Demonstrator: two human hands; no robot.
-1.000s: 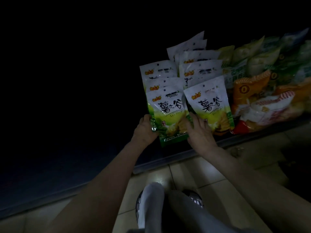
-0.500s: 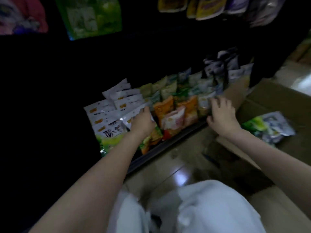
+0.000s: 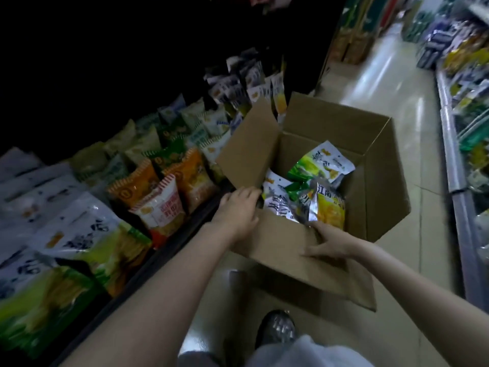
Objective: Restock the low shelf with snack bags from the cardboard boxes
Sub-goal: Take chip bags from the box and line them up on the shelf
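Shop aisle floor, head view: an open cardboard box (image 3: 370, 165) sits right of the low shelf (image 3: 158, 250). Snack bags (image 3: 312, 192) lie inside, just beyond both hands. Left hand (image 3: 238, 210) rests empty on the near flap; right hand (image 3: 328, 241), nearer, touches a yellow bag's (image 3: 329, 207) edge, grip unclear.

Both forearms are bare, with no sleeve, watch or band showing anywhere from the elbows down to the hands: the left hand (image 3: 238, 211) and the right hand (image 3: 329, 241) wear no gloves or rings that can be made out. At the near edge, pale grey-white trousers (image 3: 304, 352) cover the legs, and one dark shoe (image 3: 275, 328) with a mottled, glinting upper shows just beyond them.
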